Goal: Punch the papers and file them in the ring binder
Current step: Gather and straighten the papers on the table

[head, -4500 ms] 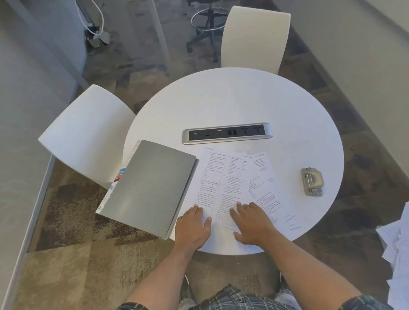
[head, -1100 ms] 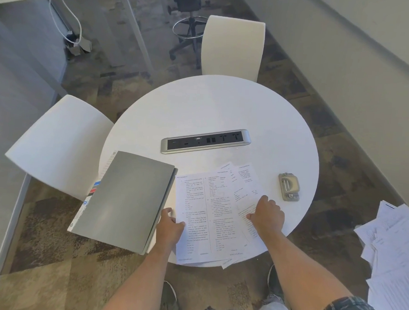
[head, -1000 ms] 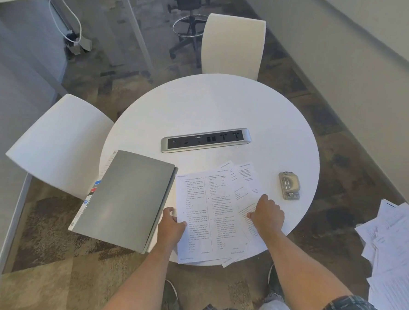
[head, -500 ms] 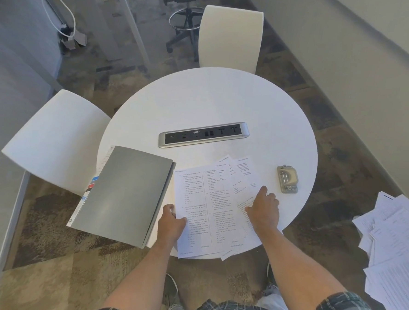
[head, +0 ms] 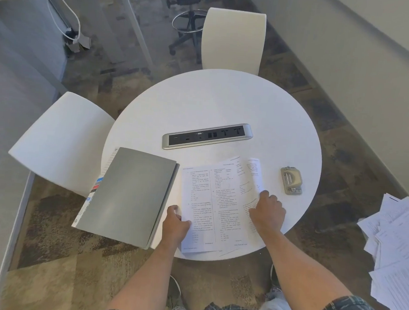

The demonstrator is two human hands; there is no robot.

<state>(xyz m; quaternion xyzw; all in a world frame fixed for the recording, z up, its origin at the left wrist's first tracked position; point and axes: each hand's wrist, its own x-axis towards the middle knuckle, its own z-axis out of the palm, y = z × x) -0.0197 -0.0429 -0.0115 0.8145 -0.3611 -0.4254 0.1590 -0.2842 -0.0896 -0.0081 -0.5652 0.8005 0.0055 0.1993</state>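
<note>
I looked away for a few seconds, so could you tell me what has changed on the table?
The left hand moved from lying flat on the sheets to gripping the papers' left edge; the right hand shifted to their right side, gathering them. The ring binder stayed closed, the hole punch untouched.

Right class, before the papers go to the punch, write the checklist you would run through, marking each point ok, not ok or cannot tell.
1. Printed white paper sheets squared into one stack: not ok, fanned at the right.
2. Left hand gripping the sheets' left edge: ok.
3. Right hand on the sheets: ok.
4. Small beige metal hole punch clear to reach on the round white table: ok.
5. Grey ring binder open: not ok, closed.
6. Binder fully supported: not ok, overhangs the table edge.
</note>
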